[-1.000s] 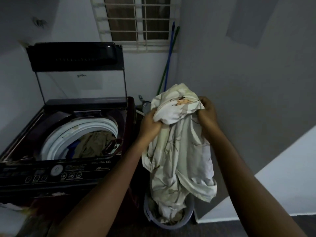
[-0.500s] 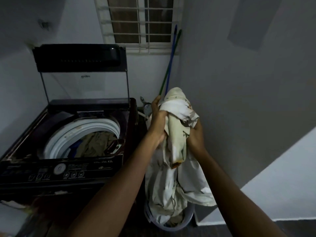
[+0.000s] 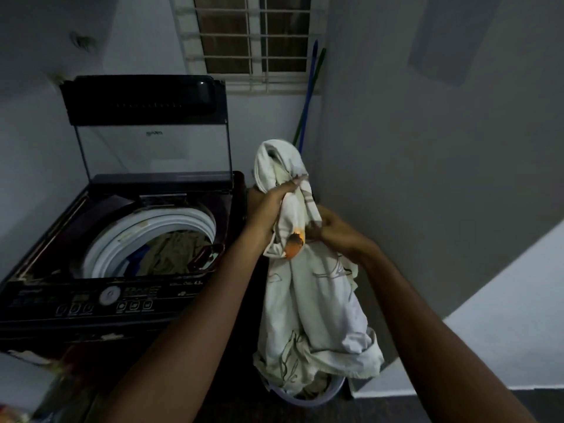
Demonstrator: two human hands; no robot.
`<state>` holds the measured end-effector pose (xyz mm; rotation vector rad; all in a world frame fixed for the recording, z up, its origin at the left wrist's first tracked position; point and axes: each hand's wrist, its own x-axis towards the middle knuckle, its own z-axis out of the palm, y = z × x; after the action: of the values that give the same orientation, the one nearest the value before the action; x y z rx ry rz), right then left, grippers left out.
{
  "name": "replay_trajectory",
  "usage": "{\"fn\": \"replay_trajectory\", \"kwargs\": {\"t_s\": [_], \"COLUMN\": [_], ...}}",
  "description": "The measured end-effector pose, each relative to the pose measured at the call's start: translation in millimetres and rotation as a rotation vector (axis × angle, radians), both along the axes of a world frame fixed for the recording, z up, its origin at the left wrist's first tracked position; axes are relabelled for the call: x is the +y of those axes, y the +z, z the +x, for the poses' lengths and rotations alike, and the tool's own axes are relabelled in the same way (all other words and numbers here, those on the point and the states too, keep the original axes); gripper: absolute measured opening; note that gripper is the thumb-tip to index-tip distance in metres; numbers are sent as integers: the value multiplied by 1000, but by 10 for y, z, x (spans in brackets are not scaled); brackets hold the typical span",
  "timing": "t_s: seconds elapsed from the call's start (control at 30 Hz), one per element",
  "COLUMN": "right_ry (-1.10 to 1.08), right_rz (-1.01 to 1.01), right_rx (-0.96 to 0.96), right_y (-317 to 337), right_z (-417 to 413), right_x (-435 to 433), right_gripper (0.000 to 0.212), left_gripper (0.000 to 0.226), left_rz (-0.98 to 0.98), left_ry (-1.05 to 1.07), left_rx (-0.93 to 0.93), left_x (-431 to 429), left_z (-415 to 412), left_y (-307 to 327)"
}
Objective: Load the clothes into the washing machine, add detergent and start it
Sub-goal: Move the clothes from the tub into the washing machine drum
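Both hands grasp one long cream printed cloth point(image 3: 308, 288): left hand point(image 3: 271, 209) clutches it high, right hand point(image 3: 334, 230) pinches it lower. Cloth hangs right of the dark top-loading washing machine point(image 3: 122, 270), tail in one round plastic basket point(image 3: 317, 395). Machine's lid point(image 3: 146, 117) is up, olive clothes point(image 3: 174, 251) in the drum. Two poles point(image 3: 308, 96) lean in the corner behind.

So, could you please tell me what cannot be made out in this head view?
- Control panel lettering: too small and dim to read.
- Laundry basket contents: covered by the white sheet that both hands, left and right, hold.
- Drum depth: hidden under the clothes in it.
- Detergent: none in view.
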<state>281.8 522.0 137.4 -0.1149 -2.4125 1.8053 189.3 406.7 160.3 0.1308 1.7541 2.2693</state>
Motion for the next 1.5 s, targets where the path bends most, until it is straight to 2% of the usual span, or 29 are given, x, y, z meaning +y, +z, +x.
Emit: {"fn": "replay_trajectory", "kwargs": {"t_s": [0.1, 0.17, 0.23, 0.27, 0.3, 0.33, 0.4, 0.43, 0.5, 0.57, 0.63, 0.7, 0.77, 0.83, 0.9, 0.93, 1.03, 1.1, 1.13, 1.23, 1.33, 1.37, 1.43, 1.5], "right_ry": [36, -26, -114, -170, -232, -300, -429, -486, -552, -567, -568, -617, -684, -734, -691, -621, -298, -138, -98, -59, -89, -114, -100, -49], "right_rz": [17, 65, 226, 270, 244, 169, 72, 138, 253, 215, 207, 192, 207, 227, 221, 210, 151, 98, 23, -284, -381, -406, -471, -538], "right_rx": [-54, -130, -216, -224, -192, -124, -30, -36, -39, 32, 99, 159, 188, 164, 146, 136, 30, -34, -44, -65, -74, -81, -100, -104], "right_y": [-241, -499, -768, -860, -903, -948, -983, -988, -987, -891, -672, -413, -218, -82, 42, 130, 408, 542, 577, 652, 688, 677, 610, 513], "right_z": [229, 427, 554, 553, 527, 477, 356, 327, 337, 403, 462, 408, 273, 126, 47, 45, 132, 186, 204, 237, 233, 216, 162, 98], "right_x": [204, 276, 230, 151, 33, -86, -208, -188, -30, 156, 262, 275, 254, 220, 188, 169, 141, 96, 60, -95, -136, -121, -113, -115], "right_gripper": [78, 111, 141, 145, 139, 125, 69, 46, 34, 24, 22, 29, 39, 36, 31, 31, 53, 65, 63, 47, 47, 50, 55, 59], "left_gripper": [66, 62, 61, 56, 45, 38, 38, 35, 26, 34, 55, 77, 93, 116, 130, 126, 87, 77, 74, 64, 86, 90, 84, 66], "left_rz": [19, 86, 173, 222, 266, 294, 240, 204, 255, 142, -70, -344, -561, -640, -569, -495, -259, -122, -72, 29, 187, 165, 85, 89], "left_ry": [16, 35, -33, -130, -240, -306, -329, -312, -233, 44, 217, 196, 45, -180, -304, -363, -589, -683, -697, -667, -613, -583, -444, -283], "left_rx": [-10, -61, -138, -178, -224, -277, -381, -389, -309, -180, 13, 284, 496, 525, 460, 417, 302, 163, 98, -13, -146, -145, -112, -114], "left_x": [2, 10, 16, 23, 7, 26, 12, -46, -158, -264, -350, -327, -245, -172, -180, -220, -414, -509, -523, -517, -499, -456, -328, -231], "left_z": [59, 9, 0, 61, 183, 262, 316, 299, 177, -28, -54, 22, 153, 285, 318, 294, 181, 145, 148, 184, 227, 238, 291, 407], "left_y": [92, 136, 255, 287, 317, 269, 159, 152, 210, 191, 73, -171, -392, -514, -566, -551, -500, -441, -412, -391, -404, -398, -310, -198]}}
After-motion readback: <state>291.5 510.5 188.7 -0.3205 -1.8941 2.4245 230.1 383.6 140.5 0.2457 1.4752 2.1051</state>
